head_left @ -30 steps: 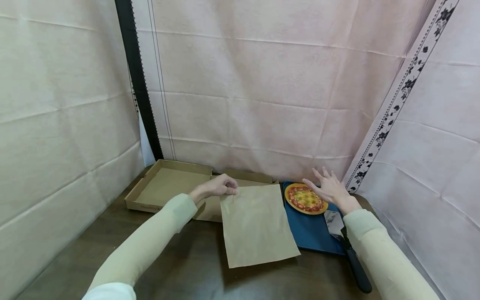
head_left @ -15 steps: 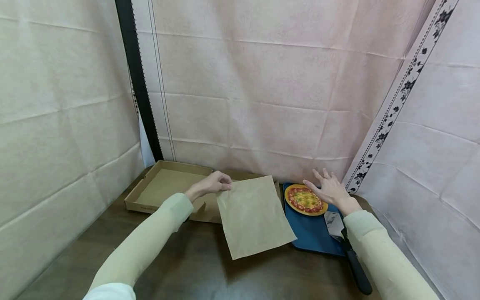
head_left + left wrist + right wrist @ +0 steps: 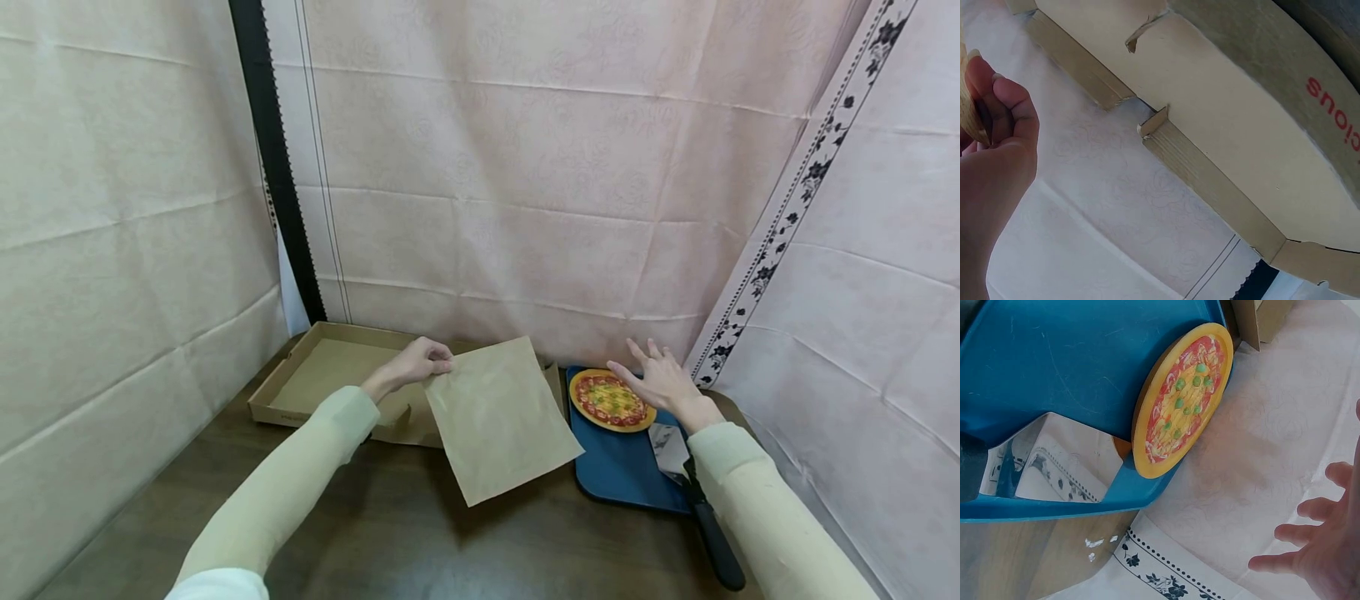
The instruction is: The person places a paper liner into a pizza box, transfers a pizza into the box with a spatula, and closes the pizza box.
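Note:
My left hand pinches a sheet of brown paper by its upper left corner, and the sheet slants down over the table. Behind it lies an opened cardboard pizza box, partly covered by paper and hand. My right hand hovers with spread fingers above the far right end of a blue tray, holding nothing. On that tray sits a small round pizza with a yellow rim and red, yellow and green topping. A pizza server with a shiny blade and black handle leans across the tray's right side.
The dark wooden table stretches toward me in front of the box and tray. Pale cloth hangs close behind and on both sides. The server's black handle juts past the tray's front edge, beside my right sleeve.
My left hand has drifted left with the paper, whose lower edge has risen and tilted, baring more of the tray's left side. The right hand stays almost still.

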Demonstrator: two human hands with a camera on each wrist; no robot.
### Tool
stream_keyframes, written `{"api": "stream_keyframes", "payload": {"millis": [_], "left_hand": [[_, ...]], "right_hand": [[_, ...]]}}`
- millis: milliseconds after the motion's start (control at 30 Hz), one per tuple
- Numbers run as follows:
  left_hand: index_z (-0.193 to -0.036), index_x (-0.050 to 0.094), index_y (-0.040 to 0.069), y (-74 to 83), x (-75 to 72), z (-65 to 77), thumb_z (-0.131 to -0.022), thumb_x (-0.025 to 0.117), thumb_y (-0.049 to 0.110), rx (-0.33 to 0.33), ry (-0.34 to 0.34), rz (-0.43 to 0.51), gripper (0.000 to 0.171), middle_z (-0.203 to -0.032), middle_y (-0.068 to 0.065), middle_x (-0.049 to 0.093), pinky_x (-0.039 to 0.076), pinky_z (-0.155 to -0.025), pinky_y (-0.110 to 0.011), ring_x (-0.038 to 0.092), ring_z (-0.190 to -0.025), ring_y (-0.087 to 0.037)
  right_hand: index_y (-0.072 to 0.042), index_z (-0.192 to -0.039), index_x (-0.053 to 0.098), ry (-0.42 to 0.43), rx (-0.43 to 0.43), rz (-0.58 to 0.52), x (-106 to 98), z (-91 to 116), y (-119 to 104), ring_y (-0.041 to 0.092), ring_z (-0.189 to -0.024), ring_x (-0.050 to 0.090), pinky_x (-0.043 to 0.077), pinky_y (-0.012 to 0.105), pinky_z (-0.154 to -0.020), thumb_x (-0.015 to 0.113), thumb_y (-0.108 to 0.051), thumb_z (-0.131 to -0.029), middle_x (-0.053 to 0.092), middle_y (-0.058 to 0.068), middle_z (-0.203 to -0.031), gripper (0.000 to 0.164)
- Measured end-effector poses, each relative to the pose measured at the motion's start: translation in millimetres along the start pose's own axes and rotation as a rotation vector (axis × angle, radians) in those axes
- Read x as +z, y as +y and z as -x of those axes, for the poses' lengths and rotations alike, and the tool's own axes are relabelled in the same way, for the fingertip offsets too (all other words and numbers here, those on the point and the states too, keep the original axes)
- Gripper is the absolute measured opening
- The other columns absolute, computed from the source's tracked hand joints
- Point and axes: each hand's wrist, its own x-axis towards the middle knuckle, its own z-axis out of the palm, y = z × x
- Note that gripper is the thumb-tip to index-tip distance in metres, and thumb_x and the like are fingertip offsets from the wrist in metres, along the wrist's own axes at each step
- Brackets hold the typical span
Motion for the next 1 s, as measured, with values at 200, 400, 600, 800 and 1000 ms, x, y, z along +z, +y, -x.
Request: {"api": "stream_keyframes", "payload": {"millis": [200,400,600,800,1000], "left_hand": [[-0.094,0.069,-0.003,-4.4,-4.2,1.2,-0.093,0.062,0.007,0.007,0.027,0.018,0.013,-0.080,-0.006,0.069,0.045,-0.065,-0.022,0.057,-0.071,-0.016],[-0.097,0.069,-0.004,-8.1,-8.3,5.5,-0.093,0.061,0.007,0.005,0.070,-0.008,0.014,-0.089,-0.013,0.071,0.046,-0.069,-0.022,0.059,-0.076,-0.015],[-0.098,0.069,-0.003,-13.4,-12.3,9.4,-0.094,0.061,0.009,-0.007,0.108,-0.016,0.015,-0.094,-0.016,0.071,0.046,-0.073,-0.024,0.061,-0.082,-0.019],[-0.096,0.070,0.000,-19.7,-15.2,13.0,-0.094,0.062,0.011,-0.033,0.136,-0.006,0.014,-0.092,-0.013,0.072,0.046,-0.075,-0.026,0.062,-0.085,-0.023],[-0.100,0.069,-0.003,-26.7,-17.7,16.4,-0.094,0.060,0.010,-0.053,0.155,0.007,0.017,-0.098,-0.017,0.071,0.049,-0.079,-0.030,0.064,-0.093,-0.027]], "right_hand": [[-0.013,-0.156,0.017,0.003,-0.003,0.001,-0.3,-0.4,-0.8,0.057,-0.141,0.012,0.014,0.080,-0.102,0.029,-0.070,-0.094,0.012,0.033,-0.157,0.085],[-0.013,-0.156,0.016,0.005,-0.003,0.012,0.6,0.0,-2.8,0.058,-0.140,0.013,0.016,0.080,-0.101,0.029,-0.070,-0.094,0.013,0.033,-0.156,0.085],[-0.013,-0.156,0.016,0.010,-0.003,0.005,0.6,-0.1,-4.4,0.057,-0.141,0.012,0.017,0.080,-0.101,0.029,-0.070,-0.094,0.013,0.033,-0.156,0.085],[-0.014,-0.156,0.013,0.000,0.001,-0.013,3.1,-0.9,-3.7,0.058,-0.140,0.012,0.017,0.080,-0.101,0.029,-0.071,-0.093,0.011,0.033,-0.157,0.086],[-0.013,-0.156,0.014,0.000,0.005,-0.032,5.2,0.9,-3.1,0.059,-0.139,0.013,0.017,0.080,-0.100,0.030,-0.070,-0.094,0.011,0.035,-0.156,0.086]]}}
